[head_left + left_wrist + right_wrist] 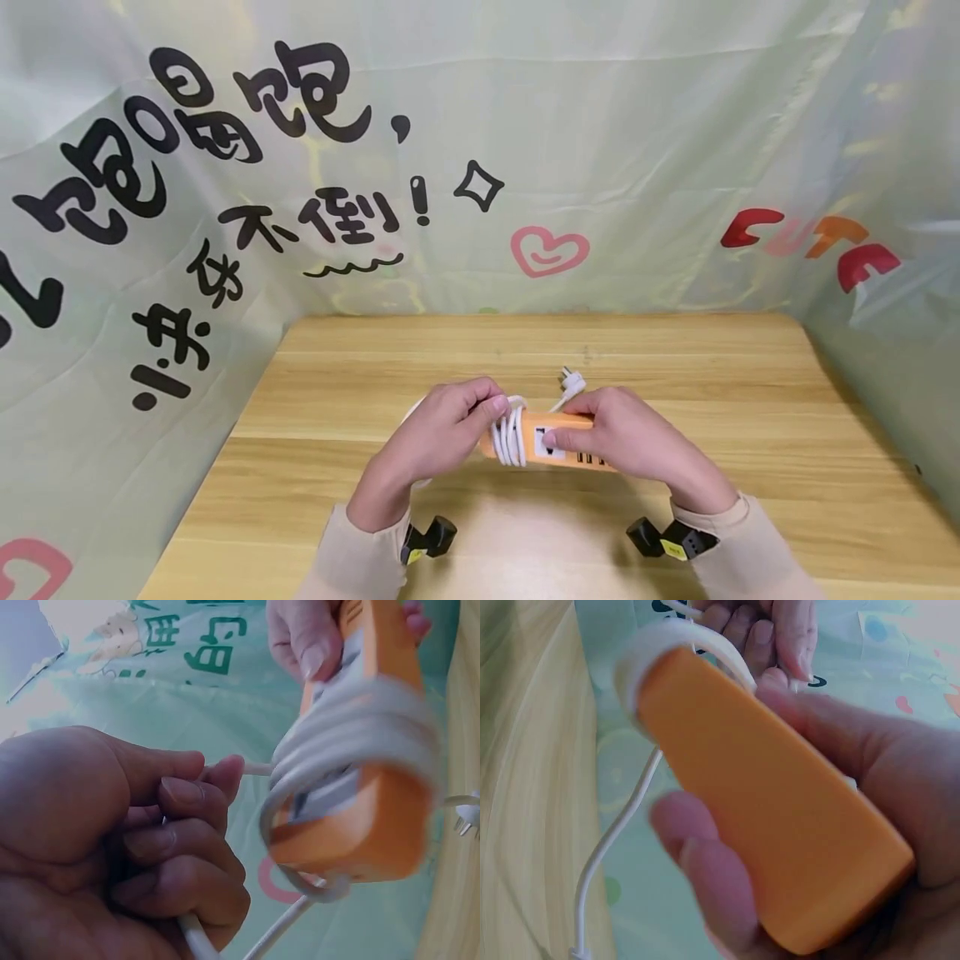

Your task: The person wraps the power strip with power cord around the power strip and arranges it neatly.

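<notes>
An orange power strip (529, 442) is held above the table, with several turns of its white cord (509, 435) wound around its left end. My right hand (637, 437) grips the strip's right part, thumb on the socket face and fingers behind it, as the right wrist view shows on its plain orange back (772, 802). Beside the wound end, my left hand (135, 847) pinches the cord between thumb and forefinger, the other fingers curled around a further length of it. The white plug (572, 382) hangs from a free piece of cord behind the strip.
The wooden table (360, 350) spreads below both hands. A pale green printed cloth (622, 150) with black lettering and a pink heart stands around its back and sides. Black wrist cameras (429, 539) sit at both cuffs.
</notes>
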The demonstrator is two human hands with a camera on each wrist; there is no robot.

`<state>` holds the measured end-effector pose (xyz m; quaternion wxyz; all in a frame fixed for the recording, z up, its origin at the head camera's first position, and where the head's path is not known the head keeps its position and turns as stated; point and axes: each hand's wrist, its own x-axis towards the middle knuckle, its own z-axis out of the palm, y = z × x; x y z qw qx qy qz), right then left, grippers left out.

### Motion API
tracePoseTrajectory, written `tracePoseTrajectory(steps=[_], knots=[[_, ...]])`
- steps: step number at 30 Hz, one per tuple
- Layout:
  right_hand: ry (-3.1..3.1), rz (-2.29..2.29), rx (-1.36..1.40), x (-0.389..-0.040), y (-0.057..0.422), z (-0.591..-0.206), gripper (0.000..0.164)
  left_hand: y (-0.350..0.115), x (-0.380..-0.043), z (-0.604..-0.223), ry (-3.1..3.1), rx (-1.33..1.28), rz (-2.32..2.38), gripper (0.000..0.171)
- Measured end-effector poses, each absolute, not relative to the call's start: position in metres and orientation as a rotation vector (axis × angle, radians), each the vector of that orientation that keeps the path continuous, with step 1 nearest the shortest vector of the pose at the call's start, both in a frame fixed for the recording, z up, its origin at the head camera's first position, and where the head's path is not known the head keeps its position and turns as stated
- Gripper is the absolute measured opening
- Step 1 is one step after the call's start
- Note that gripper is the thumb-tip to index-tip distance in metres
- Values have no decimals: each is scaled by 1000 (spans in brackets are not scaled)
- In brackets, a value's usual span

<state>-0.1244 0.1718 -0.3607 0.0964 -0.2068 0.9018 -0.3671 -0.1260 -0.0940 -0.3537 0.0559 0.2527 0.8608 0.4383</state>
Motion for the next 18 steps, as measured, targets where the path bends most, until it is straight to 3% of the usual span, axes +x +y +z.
tracePoseTrajectory(steps=[5, 18], knots=[[2735, -1210, -447, -126, 169, -360, 28, -95, -123, -351, 2569, 783, 1371, 22], [2977, -1177, -384, -118, 151, -369, 46, -87, -122, -350, 2598, 752, 1424, 23]])
